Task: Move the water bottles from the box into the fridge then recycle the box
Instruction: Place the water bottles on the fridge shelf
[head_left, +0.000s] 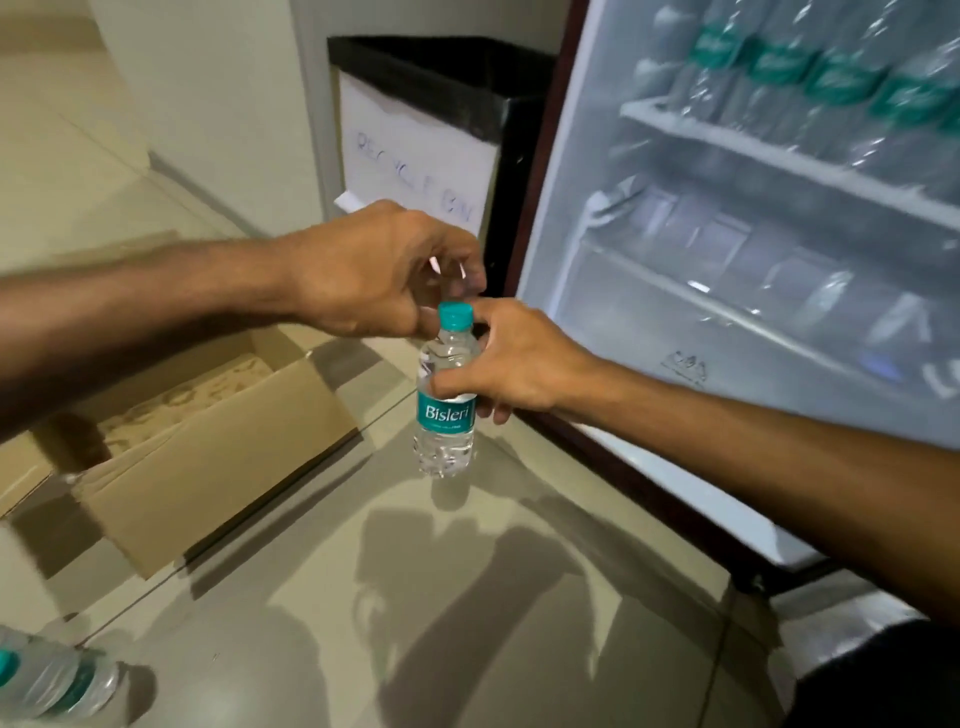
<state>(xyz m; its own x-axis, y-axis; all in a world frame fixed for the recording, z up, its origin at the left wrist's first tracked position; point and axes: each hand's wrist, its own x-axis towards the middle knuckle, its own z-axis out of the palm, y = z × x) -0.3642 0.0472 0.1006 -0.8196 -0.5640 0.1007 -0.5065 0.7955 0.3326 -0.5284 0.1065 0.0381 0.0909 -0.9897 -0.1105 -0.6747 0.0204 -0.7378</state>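
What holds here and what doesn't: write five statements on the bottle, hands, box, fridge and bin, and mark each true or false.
1. The right hand grips the bottle around its upper body. True.
2. The bottle has no cap. False: a teal cap is on it.
3. The fridge is closed. False: it is open, with bottles on the upper shelf.
4. The cardboard box stands open on the floor. True.
5. The bin is lined in white. False: its lining is black.
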